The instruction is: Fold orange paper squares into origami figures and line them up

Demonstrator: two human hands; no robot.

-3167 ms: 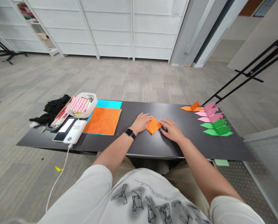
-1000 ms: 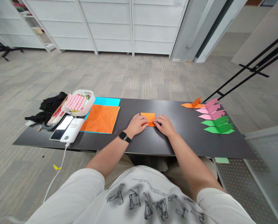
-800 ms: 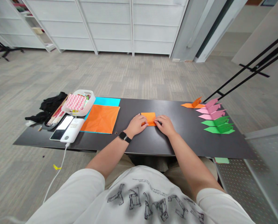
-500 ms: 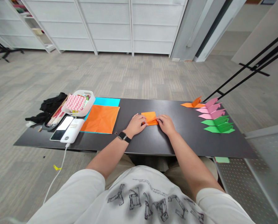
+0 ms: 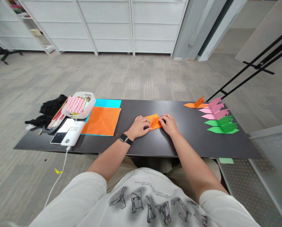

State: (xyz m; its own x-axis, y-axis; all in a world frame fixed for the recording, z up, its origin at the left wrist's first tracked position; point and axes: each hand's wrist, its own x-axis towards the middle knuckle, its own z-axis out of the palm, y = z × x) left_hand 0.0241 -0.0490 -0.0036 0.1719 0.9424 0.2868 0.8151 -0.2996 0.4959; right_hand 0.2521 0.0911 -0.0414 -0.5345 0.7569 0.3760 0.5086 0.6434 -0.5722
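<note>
A small folded orange paper (image 5: 154,121) lies on the dark table (image 5: 155,142) in front of me. My left hand (image 5: 139,126), with a watch on its wrist, pinches the paper's left side with curled fingers. At the paper's right side, my right hand (image 5: 169,124) presses on a raised flap with closed fingers. Part of the paper is hidden under both hands.
Flat orange sheet (image 5: 101,121) over a cyan sheet (image 5: 108,103) lies to the left, beside a white basket (image 5: 78,105), a phone (image 5: 60,130), a white power bank (image 5: 73,133) and black cloth (image 5: 51,105). Folded orange (image 5: 195,104), pink (image 5: 214,109) and green (image 5: 222,125) paper shapes line the right.
The orange paper has turned from a diamond to a flatter shape, and one flap is now lifted between my fingers. Both hands stay on it.
</note>
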